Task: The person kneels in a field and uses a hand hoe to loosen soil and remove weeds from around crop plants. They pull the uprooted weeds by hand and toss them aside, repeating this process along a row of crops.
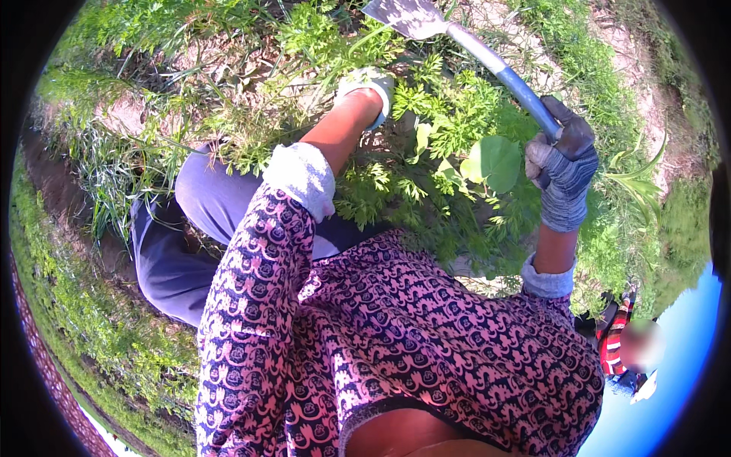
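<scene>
Trowel (478,49) slants across the upper right of the head view, its grey blade (407,17) at the upper edge and partly cut off there, its blue handle (525,97) running down to the right hand (562,167); whether the blade touches the soil, I cannot tell. The right hand, in a grey knitted glove with darker fingers, is closed round the lower end of the handle, clamped on it; the left hand (365,85), in a pale glove, reaches down among the feathery plants (457,103), left of the trowel and below its blade; its fingers are hidden, so I cannot tell whether they are apart, together or round a stem.

A broad round leaf (493,164) stands just left of the right hand; grass (126,183) and soil lie at the left, beside a bent leg in blue-grey trousers (217,194); the patterned shirt (449,327) fills the lower middle; at the lower right, well apart, is another person (611,346) in red checks, near a patch of blue sky (689,320).
</scene>
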Available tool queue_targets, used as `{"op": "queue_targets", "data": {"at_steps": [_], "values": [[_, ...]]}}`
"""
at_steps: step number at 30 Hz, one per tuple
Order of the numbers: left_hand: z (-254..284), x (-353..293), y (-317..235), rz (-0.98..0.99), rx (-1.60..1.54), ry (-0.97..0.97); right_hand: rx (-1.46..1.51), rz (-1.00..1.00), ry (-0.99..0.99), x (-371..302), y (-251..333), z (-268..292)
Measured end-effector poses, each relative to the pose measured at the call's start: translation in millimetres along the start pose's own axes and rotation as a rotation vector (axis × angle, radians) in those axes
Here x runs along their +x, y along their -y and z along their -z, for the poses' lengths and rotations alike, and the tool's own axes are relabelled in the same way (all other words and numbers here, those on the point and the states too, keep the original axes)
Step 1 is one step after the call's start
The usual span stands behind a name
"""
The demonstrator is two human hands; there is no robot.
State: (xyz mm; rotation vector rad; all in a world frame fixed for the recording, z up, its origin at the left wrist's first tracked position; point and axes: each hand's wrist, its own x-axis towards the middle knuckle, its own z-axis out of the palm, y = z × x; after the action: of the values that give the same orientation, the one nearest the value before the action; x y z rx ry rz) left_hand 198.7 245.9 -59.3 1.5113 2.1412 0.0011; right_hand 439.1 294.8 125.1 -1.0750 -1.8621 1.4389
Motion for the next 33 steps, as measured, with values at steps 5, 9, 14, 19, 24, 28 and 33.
{"op": "queue_targets", "data": {"at_steps": [5,9,14,19,24,28,33], "values": [[-20,-18,4,-0.778,0.613,0.122,0.013,-0.024,0.009,-3,7,-10],[-25,-59,14,-0.28,0.093,0.006,-0.026,-0.031,0.055,1,6,-26],[103,-108,59,0.026,-0.192,-0.303,0.144,-0.019,0.14,-8,3,-10],[156,-157,197,0.411,0.086,-0.67,0.111,-0.154,0.369,-7,-6,10],[132,-203,302,0.671,0.379,-0.364,-0.22,-0.144,0.401,3,-25,-36],[94,-211,335,0.595,0.318,-0.217,-0.016,-0.14,0.132,12,-26,-46],[123,-171,199,0.316,-0.147,-0.335,0.056,-0.131,0.059,15,-30,-41]]}}
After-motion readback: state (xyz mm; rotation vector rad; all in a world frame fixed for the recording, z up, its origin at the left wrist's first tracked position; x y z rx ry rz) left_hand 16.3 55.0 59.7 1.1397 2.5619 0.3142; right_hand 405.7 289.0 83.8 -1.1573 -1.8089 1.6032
